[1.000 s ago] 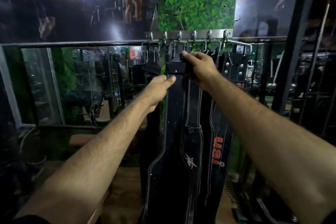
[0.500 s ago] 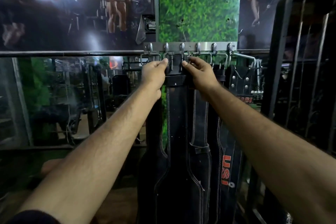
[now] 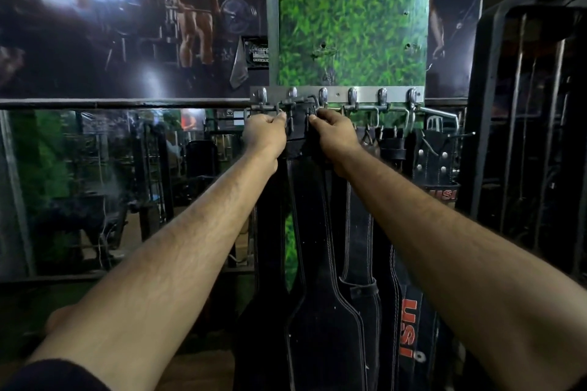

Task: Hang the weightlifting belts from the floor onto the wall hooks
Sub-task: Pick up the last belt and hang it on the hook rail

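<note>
Black belt point(image 3: 320, 311) buckle between both hands' fingers point(image 3: 279, 117) — at hooks point(image 3: 322, 95).

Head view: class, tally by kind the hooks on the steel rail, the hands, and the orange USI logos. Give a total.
Hooks: 6
Hands: 2, the left hand and the right hand, both gripping the top of one belt
USI logos: 2
Total: 10
</note>
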`<state>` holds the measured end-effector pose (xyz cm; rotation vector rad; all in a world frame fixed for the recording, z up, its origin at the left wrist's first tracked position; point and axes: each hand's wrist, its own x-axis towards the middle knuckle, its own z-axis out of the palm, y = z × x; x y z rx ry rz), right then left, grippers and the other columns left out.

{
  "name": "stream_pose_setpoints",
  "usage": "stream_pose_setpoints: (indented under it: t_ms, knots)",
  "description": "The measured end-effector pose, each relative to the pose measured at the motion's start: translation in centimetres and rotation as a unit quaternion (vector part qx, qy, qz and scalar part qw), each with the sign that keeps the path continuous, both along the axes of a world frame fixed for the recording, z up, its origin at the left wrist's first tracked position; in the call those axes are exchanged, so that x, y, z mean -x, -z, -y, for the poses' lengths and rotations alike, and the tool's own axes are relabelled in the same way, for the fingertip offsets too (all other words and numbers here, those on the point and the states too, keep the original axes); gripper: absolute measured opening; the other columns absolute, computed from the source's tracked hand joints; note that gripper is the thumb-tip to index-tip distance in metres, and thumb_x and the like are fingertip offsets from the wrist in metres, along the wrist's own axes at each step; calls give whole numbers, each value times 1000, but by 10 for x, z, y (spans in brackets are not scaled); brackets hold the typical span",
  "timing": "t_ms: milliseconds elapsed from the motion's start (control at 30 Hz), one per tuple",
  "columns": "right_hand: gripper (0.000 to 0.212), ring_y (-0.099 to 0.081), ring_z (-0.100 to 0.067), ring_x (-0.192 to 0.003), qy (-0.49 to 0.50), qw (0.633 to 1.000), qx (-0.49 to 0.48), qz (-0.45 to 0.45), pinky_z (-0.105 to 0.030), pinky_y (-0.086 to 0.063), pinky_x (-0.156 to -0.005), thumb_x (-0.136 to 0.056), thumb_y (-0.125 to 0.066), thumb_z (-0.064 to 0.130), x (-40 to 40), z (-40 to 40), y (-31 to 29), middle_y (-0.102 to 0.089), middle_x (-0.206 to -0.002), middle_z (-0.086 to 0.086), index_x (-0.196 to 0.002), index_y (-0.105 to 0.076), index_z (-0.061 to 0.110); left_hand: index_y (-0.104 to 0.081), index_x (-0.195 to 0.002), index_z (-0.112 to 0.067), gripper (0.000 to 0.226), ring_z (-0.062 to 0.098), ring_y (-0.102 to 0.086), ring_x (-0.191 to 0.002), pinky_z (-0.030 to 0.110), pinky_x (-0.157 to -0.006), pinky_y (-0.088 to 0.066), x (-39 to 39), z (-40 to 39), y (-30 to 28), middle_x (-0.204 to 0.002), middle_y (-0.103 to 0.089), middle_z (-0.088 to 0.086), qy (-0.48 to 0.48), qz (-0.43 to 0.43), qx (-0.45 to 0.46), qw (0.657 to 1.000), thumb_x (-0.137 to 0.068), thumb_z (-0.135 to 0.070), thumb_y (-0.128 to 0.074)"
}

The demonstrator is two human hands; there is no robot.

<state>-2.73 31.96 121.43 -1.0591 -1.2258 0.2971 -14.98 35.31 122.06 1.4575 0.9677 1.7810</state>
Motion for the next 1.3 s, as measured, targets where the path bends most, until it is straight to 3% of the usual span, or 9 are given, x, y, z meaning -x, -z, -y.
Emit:
stream_pose_setpoints:
  t_ms: [233,433,600,667,733,833,900,1033,1300]
  knots:
    - [68,-71,-22,-96,28,998,8,47,-50,-57,-92,-65,-52,69,-9,-11,27,-76,-98,2,-107,-72,20,-54,-53,-17,47,16,-56,-61,31,-69,-54,-2,4,25,-59,-56,-4,-49,-18,-6,999,-93,-35,-67]
    - [47,-61,-12,-115,-19,999,-40,-3,-34,-49,-105,-98,-59,41,12,19,75,-65,-129,0,-139,-53,20,-71,-104,-8,56,23,-70,-100,39,-91,-56,8,31,61,-102,-75,6,93,97,18,991,-86,-60,-65]
    - [23,-70,-25,-83,-110,994,-9,3,-51,-60,-82,-89,-73,22,8,25,147,-75,-93,-16,-103,-69,4,-63,-126,-2,30,20,-66,-115,27,-100,-52,7,42,122,-123,-69,8,154,79,39,984,-97,-9,-62]
    - [21,-64,-18,-70,-113,994,9,10,-46,-59,-66,-88,-76,24,6,27,167,-72,-78,-15,-86,-68,4,-59,-132,3,43,21,-63,-123,32,-107,-49,10,38,144,-131,-66,11,133,46,57,988,-94,-14,-68]
    - [25,-58,-11,-62,-112,993,23,15,-37,-52,-54,-87,-78,25,4,27,186,-67,-67,-8,-77,-64,7,-63,-125,5,44,26,-66,-119,41,-107,-52,15,36,168,-125,-70,17,142,15,67,988,-90,-20,-72]
    - [24,-60,-6,-61,-115,991,68,24,-34,-51,-53,-85,-81,29,-1,23,228,-67,-63,5,-72,-65,16,-70,-84,-7,12,11,-72,-82,28,-80,-59,21,43,216,-82,-75,3,149,-38,89,984,-95,-9,-66]
    - [25,-71,-14,-72,-122,985,109,47,-43,-59,-63,-83,-81,37,-4,22,269,-76,-77,1,-82,-72,13,-64,-69,-17,26,7,-67,-71,26,-73,-54,27,49,255,-69,-70,-5,146,-64,114,981,-94,-9,-67]
    - [31,-75,-16,-94,-132,975,171,57,-46,-60,-87,-82,-83,32,-7,41,349,-78,-100,-1,-104,-74,13,-64,-78,0,25,28,-67,-77,50,-73,-52,36,53,330,-80,-69,19,112,-119,122,979,-93,-18,-71]
    - [56,-71,-21,-111,-124,967,222,-12,-41,-56,-99,-76,-88,19,-30,35,401,-73,-119,-11,-123,-65,0,-67,-105,-14,24,7,-74,-95,21,-82,-56,39,36,388,-101,-76,-4,163,-98,146,971,-85,-8,-78]
